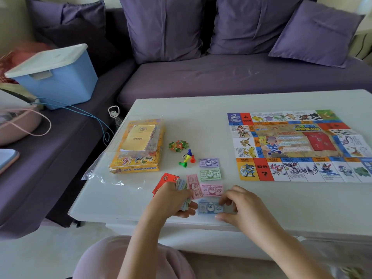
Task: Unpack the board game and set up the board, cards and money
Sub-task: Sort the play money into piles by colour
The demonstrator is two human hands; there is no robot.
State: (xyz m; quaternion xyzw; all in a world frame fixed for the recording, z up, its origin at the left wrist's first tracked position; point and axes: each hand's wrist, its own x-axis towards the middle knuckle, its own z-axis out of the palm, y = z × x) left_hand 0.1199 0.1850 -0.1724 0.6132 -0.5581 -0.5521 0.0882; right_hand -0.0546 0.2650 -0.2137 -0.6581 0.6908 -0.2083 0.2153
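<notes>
Holding a bundle of paper money (182, 187), the left hand (173, 200) had its fingers curled tight round it. It was at the near edge of the white table (281, 214), left of the game board (298, 146). The right hand (241, 206) was closer to the board and pinched the end of a blue note (209, 207) with bent fingers and thumb. Red cards (168, 178) peeked out from under the left hand.

Four single notes lay in a line left of the board's near corner: the blue note, then a pink note (212, 189), a green note (210, 174) and a purple note (209, 162). Farther left of the board lay four little pawns (188, 159), blue, yellow, red and green, then a pile of small green and red pieces (178, 146).

Farthest left of the board was the yellow game box (138, 160), with one yellow booklet (137, 137) on top and a see-through bag (104, 176) about it.

Behind the board stood a purple sofa (221, 75) with four cushions (165, 27). On it, far left of the board, sat one blue tub (60, 85) with its white lid on, so its inside was hidden.
</notes>
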